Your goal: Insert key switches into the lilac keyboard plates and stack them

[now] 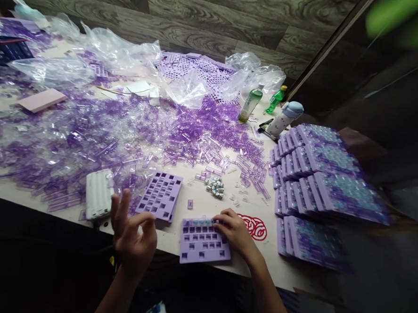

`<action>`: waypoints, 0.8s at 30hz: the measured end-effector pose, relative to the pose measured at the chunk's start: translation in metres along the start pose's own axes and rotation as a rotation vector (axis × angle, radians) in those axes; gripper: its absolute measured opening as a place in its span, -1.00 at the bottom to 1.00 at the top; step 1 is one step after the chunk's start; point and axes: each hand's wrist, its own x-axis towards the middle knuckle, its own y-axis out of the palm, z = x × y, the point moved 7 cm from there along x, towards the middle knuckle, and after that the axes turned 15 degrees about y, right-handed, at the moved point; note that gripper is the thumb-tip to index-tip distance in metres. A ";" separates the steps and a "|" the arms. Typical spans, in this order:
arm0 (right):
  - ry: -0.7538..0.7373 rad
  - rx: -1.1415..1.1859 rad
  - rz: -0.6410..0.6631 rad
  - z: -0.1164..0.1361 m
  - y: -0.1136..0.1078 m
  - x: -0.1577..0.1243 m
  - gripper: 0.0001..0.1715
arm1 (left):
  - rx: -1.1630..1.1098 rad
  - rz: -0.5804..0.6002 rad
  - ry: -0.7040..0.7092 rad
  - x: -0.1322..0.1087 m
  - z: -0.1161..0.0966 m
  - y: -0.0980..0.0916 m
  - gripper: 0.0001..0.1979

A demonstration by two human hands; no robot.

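A light purple plate with square holes (pixel 200 255) lies at the table's front edge, with small clear and teal pieces along its top row. My right hand (pixel 233 230) rests at the plate's upper right corner, fingers bent down together onto that row; whatever is under the fingertips is hidden. Raised left of this plate, my left hand (pixel 136 237) has two fingers stretched up and the thumb and index curled close together. Anything between them is too small to tell. A second purple plate (pixel 174 197) lies just behind, between the hands. One small purple piece (pixel 190 204) sits near it.
Loose clear and purple pieces (pixel 101 121) cover the table's left and middle. A white ribbed box (pixel 99 193) lies front left. Filled purple plates (pixel 313 196) stand in rows at the right. Bottles (pixel 251 104), plastic bags (pixel 120 47) and more plates (pixel 200 73) are behind. Red rings (pixel 256 228) lie right.
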 end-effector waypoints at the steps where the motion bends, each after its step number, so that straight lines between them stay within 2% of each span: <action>1: 0.010 0.016 -0.003 -0.002 0.000 0.000 -0.86 | 0.008 -0.014 0.007 0.000 0.000 -0.002 -0.79; 8: 0.054 0.072 0.003 -0.007 0.000 0.001 -0.87 | 0.007 -0.003 0.083 -0.001 -0.010 -0.002 -0.77; 11: 0.047 0.062 0.015 -0.005 -0.001 0.000 -0.84 | -0.067 0.018 0.060 0.000 -0.012 0.001 -0.79; 13: 0.027 0.051 0.017 -0.003 -0.001 0.000 -0.83 | -0.242 0.072 -0.078 -0.004 -0.008 0.010 -0.83; 16: 0.017 0.040 0.000 -0.001 0.000 0.001 -0.86 | -0.637 0.251 -0.520 -0.028 -0.003 0.041 -0.89; 18: 0.029 0.041 -0.016 -0.002 0.001 0.002 -0.87 | -0.860 0.391 -0.818 -0.051 -0.011 0.062 -0.87; 20: 0.031 0.042 -0.024 -0.003 0.002 0.002 -0.88 | -0.992 0.505 -1.005 -0.068 -0.021 0.075 -0.84; 22: 0.008 0.046 -0.037 -0.003 -0.001 0.000 -0.84 | -0.961 0.515 -1.052 -0.073 -0.020 0.078 -0.79; 24: -0.051 0.069 -0.104 0.002 -0.010 -0.005 -0.74 | -0.744 0.318 -0.942 -0.062 -0.005 0.063 -0.74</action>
